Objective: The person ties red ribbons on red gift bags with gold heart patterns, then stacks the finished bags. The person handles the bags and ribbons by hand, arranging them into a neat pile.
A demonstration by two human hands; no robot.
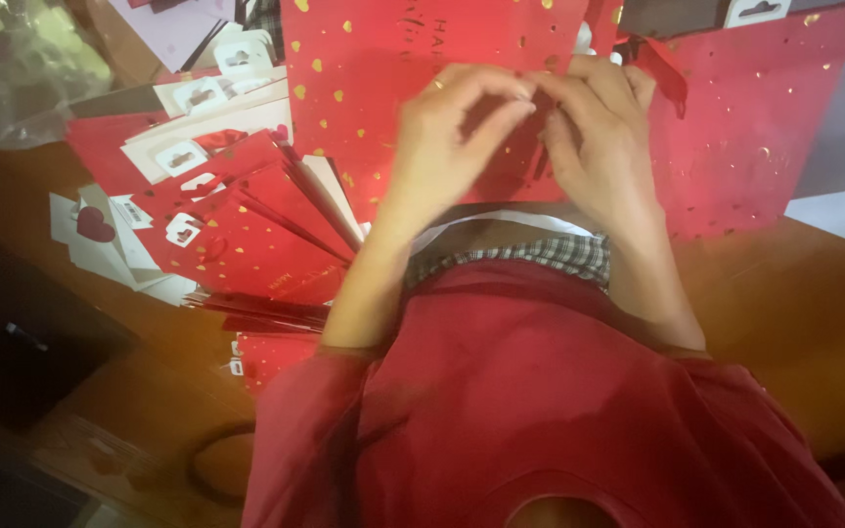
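Two hands at work: both meet over a red gift bag, fingertips nearly touching.
Far left: a fanned stack of flat red bags (246, 235) lies on the wooden worktop (794, 303), white hang tabs showing, well apart from the hands.
Left hand (452, 137): fingers curled in, thumb and forefinger pressed together on something small at the bag's face; a ring shows on one finger.
Thing in hand: the red bag with gold hearts (364, 68) lies flat just beyond the person's chest, under both hands; what exactly is pinched is too blurred to tell, perhaps a ribbon end.
Right hand (599, 137): fingers bent, tips closed in a pinch right beside the left's.
Far right: another red bag (755, 127) with a red ribbon (667, 73) lies touching the first.
Doing it well: I'd judge it wants small, steady pinches, the bag kept flat, and no tugging on the paper.
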